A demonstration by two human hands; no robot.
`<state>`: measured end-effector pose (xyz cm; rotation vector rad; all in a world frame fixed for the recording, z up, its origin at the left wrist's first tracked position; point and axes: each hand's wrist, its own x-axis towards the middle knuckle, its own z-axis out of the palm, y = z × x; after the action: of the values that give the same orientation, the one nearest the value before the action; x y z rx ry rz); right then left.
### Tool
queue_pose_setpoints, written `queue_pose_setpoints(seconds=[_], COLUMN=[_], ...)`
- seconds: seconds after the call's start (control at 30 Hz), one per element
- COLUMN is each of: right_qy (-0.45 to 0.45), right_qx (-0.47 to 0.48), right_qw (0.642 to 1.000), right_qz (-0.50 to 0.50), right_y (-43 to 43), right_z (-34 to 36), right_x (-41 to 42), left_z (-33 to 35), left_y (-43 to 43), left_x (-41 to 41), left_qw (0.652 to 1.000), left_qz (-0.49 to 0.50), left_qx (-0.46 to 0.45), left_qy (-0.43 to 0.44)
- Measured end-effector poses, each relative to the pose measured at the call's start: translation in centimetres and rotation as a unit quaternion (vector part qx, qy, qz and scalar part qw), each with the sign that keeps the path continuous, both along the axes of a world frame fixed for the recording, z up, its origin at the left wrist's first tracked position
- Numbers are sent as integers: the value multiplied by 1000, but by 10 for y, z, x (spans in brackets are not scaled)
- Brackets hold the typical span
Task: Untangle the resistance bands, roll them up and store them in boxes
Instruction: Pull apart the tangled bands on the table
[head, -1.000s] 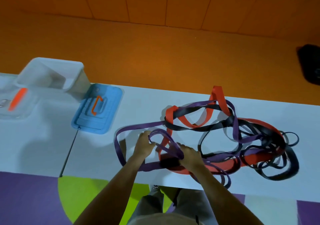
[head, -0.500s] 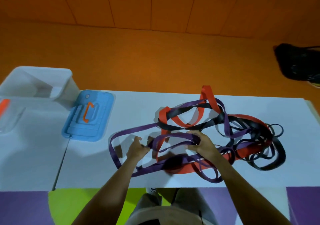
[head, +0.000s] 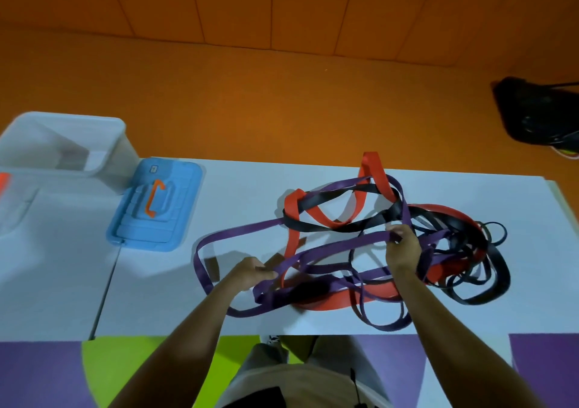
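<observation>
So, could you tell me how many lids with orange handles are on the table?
2. A blue lid lies beside the open box, left of the bands. A clear lid sits at the frame's left edge, partly cut off; others may lie out of view.

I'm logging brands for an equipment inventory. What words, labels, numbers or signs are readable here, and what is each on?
No text can be read anywhere.
On the blue lid: a small square mark near its far edge, too small and blurred to read.
On the purple band, red band and black band: no print visible.
On the clear box: no label visible.
</observation>
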<state>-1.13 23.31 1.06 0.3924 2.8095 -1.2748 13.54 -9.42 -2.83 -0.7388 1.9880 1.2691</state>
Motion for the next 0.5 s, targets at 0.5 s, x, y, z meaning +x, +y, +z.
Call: queue_pose_setpoints(seconds=[0.5], right_qy=[-29], right_qx=[106], right_qw=[959], right_qz=[262], right_y=[-28], right_z=[10], right_x=[6], left_z=[92], left_y=[25], left_x=[-52], left_qw=[929], left_qz=[124], left_qx=[125], left_qy=[325])
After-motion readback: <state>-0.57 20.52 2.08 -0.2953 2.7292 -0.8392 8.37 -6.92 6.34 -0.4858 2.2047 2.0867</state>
